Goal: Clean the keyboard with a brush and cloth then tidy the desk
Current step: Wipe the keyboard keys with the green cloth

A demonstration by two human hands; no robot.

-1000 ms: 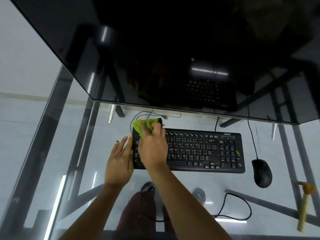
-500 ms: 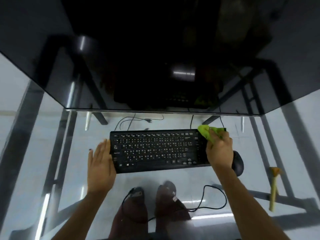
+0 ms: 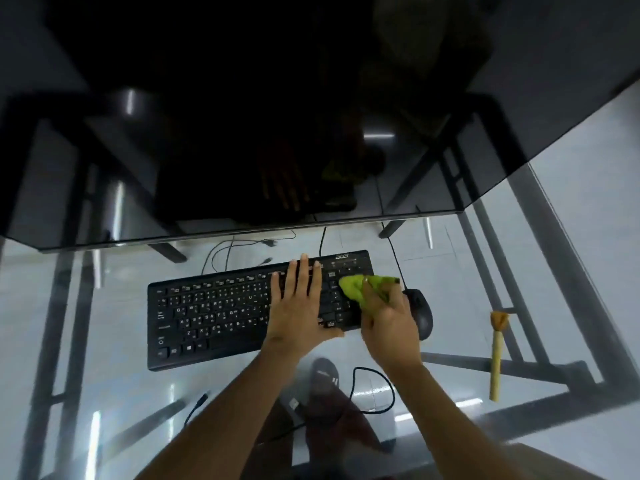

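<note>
Now right hand (image 3: 389, 327) bunches cloth (image 3: 360, 287) — on keyboard's (image 3: 221, 313) end.

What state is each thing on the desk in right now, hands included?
Keyboard: flat on the glass desk, being wiped at its right end.
Green cloth: bunched, gripped, pressed on the keyboard's right end.
Right hand: curled round the cloth.
Left hand: flat, fingers straight, resting on the keys.
Mouse: beside the keyboard's right end, untouched.
Brush: lying at the far right, unused.
Monitor: screen dark.
</note>
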